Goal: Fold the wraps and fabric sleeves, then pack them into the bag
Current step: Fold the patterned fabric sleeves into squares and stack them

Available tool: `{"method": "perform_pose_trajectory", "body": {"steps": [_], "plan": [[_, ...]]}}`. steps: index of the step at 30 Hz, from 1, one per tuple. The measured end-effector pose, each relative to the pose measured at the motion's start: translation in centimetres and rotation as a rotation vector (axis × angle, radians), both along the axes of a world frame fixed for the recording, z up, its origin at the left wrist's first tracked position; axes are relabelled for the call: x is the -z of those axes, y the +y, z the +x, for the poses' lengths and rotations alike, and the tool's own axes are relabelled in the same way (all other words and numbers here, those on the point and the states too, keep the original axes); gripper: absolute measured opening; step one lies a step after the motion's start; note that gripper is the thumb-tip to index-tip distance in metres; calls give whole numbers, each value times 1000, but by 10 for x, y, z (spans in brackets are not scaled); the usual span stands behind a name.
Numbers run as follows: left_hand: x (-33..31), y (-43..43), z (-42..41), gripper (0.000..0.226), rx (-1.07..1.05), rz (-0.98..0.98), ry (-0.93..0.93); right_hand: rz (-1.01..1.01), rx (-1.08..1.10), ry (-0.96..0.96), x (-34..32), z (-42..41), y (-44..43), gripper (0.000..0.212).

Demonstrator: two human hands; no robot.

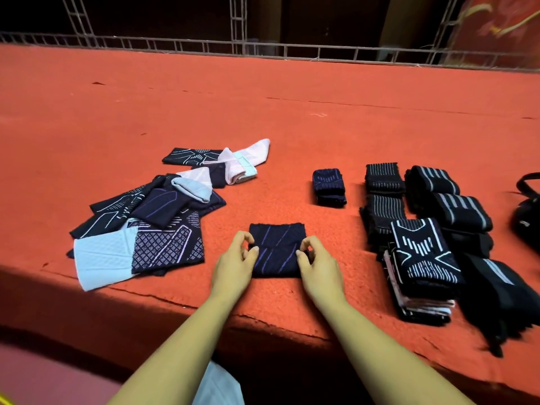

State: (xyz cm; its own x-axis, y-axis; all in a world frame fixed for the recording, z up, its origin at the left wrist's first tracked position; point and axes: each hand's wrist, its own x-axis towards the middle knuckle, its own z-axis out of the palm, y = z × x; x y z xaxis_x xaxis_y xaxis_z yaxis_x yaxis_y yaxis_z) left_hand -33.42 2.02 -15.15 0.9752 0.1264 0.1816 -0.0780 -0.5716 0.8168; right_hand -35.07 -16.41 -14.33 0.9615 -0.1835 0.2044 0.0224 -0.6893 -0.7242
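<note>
A dark navy fabric sleeve (pixel 276 249) with purple diagonal lines lies folded on the red carpeted surface in front of me. My left hand (pixel 235 263) pinches its left edge and my right hand (pixel 317 266) pinches its right edge. To the left lies a loose pile of unfolded navy, pale blue and pink sleeves (pixel 146 217). On the right sit a small folded navy sleeve (pixel 328 185), stacked folded sleeves (pixel 420 261) and rolled dark striped wraps (pixel 450 197). A black bag (pixel 529 211) shows partly at the far right edge.
The red carpeted platform (pixel 263 112) stretches far back to a metal truss railing (pixel 263 51). Its front edge (pixel 204 308) runs just under my wrists. A pale garment shows between my forearms at the bottom.
</note>
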Motion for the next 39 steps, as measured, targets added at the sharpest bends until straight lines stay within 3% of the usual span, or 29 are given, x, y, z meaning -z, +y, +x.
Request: {"method": "perform_pose_trajectory", "body": {"steps": [7,11,16,22,27,35,39], "plan": [[-1,-2,-1,7,-1,123,-10,-217,-98,-15,6,3,-13,21],[0,1,-1,6,55,216,-51,-199,-151,-57,9,2,-21,22],[8,14,1,30,230,402,-188,-286,-285,-108,10,-3,-24,31],[11,20,-3,67,309,434,-148,-388,-452,-36,7,-4,-41,70],[11,20,-5,78,328,494,-147,-324,-524,-43,7,4,-49,56],[6,17,-8,62,342,507,-131,-218,-477,10,5,14,-46,35],[2,18,-6,50,348,411,-79,-138,-446,-8,1,18,-45,31]]}}
